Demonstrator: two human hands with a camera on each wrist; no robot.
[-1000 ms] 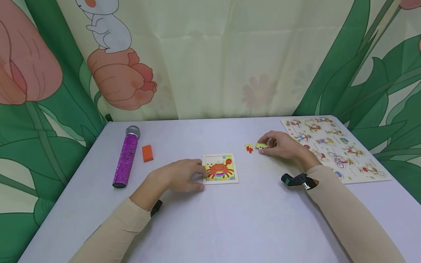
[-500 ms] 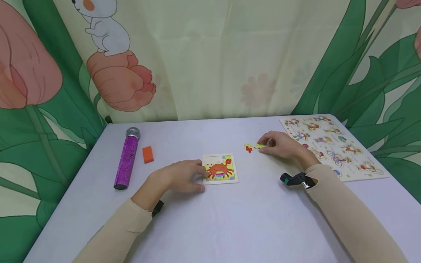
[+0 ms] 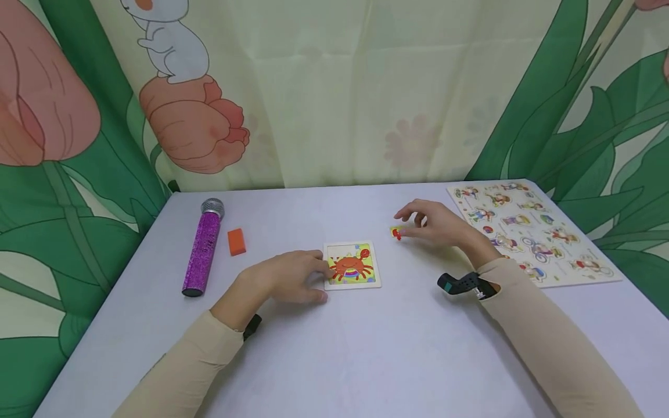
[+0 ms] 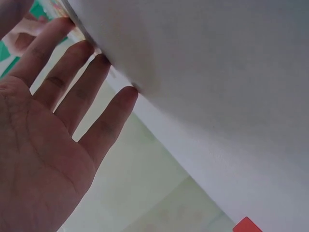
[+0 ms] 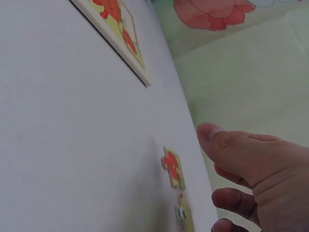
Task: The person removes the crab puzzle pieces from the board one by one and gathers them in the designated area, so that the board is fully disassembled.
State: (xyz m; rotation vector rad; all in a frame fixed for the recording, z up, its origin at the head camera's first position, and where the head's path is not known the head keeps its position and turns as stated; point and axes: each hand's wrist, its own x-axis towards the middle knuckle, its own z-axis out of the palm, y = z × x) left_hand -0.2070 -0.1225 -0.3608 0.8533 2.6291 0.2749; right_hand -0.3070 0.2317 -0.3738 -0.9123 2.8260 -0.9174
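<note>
A small square puzzle tray (image 3: 360, 285) with a red crab picture (image 3: 351, 268) lies flat on the table. Its upper left area shows bare board. My left hand (image 3: 292, 277) rests at the tray's left edge, and its fingers (image 4: 79, 92) look straight and spread in the left wrist view. Above two loose puzzle pieces hovers my right hand (image 3: 434, 223), thumb and fingers apart, holding nothing. The red-and-yellow piece (image 3: 395, 232) shows beside the thumb. The other yellow piece (image 5: 184, 215) lies close by in the right wrist view; the hand hides it in the head view.
A purple glittery microphone (image 3: 204, 249) and an orange block (image 3: 236, 241) lie on the left side. At the right lies a large picture board (image 3: 528, 232) with several cartoon figures. A printed curtain (image 3: 334, 116) hangs behind the table (image 3: 334, 360).
My right hand has let go of the yellow puzzle piece, lifted, and moved slightly left over the red one. My left hand stays at the tray.
</note>
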